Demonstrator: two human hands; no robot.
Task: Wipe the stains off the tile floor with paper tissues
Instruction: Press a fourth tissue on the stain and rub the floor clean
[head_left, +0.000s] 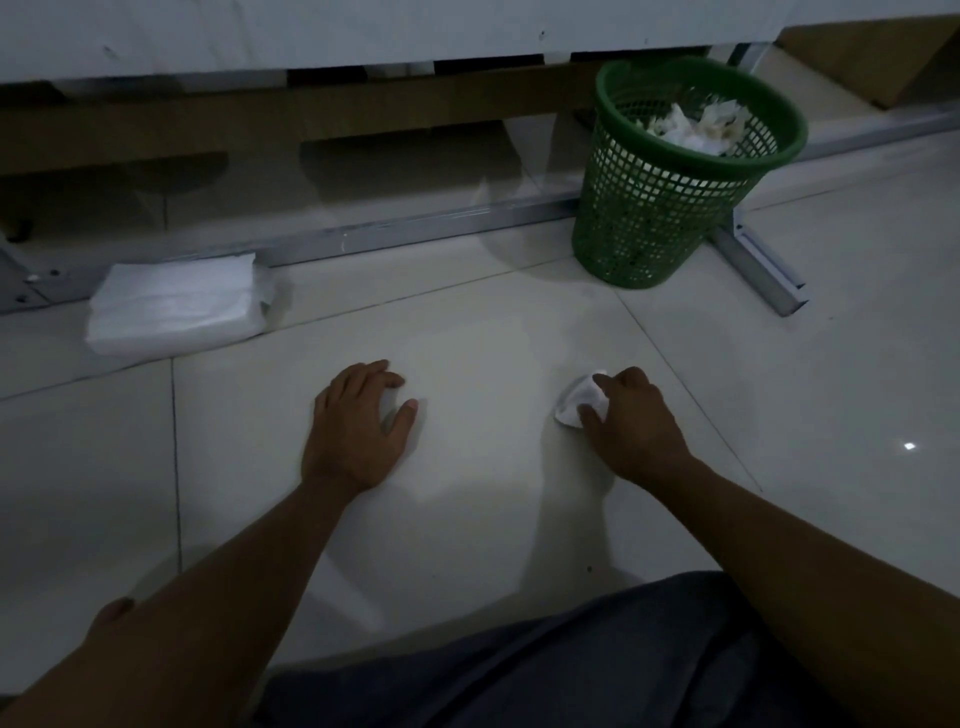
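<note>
The floor is made of big, smooth, shiny pale tiles with thin dark lines between them. The right hand pinches a small, soft, crumpled white paper tissue in its grip, with the thumb and fingers curled round it, and the tissue touches the tile. The left hand rests on the same tile, well apart at 9 o'clock from the tissue, its grip loosely spread and holding nothing. At 10 o'clock from the hands lies a flat, soft pack of white tissues in a clear wrapper. At 1 o'clock stands a round green plastic basket with a wall full of little square holes. Inside it is a heap of crumpled white tissues. A shiny metal bar runs along the floor behind the pack and basket.
</note>
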